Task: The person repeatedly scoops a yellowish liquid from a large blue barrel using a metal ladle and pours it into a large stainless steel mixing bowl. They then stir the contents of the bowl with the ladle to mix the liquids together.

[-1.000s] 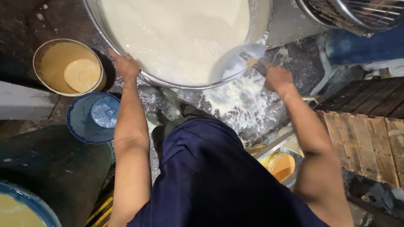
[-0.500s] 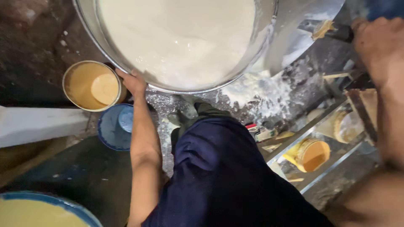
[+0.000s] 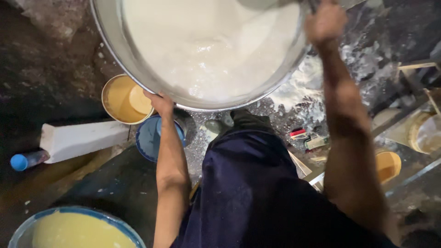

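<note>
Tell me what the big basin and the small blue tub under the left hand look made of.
Big basin: probably steel or aluminium, shown by its grey, dully reflective wall and thin rolled rim. Small blue tub: likely plastic, with uniform matte blue colour and a thicker rim.

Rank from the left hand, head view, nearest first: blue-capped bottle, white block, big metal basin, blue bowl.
1. Big metal basin: left hand grips its rim.
2. Blue bowl: just below the hand.
3. White block: farther left.
4. Blue-capped bottle: far left.
</note>
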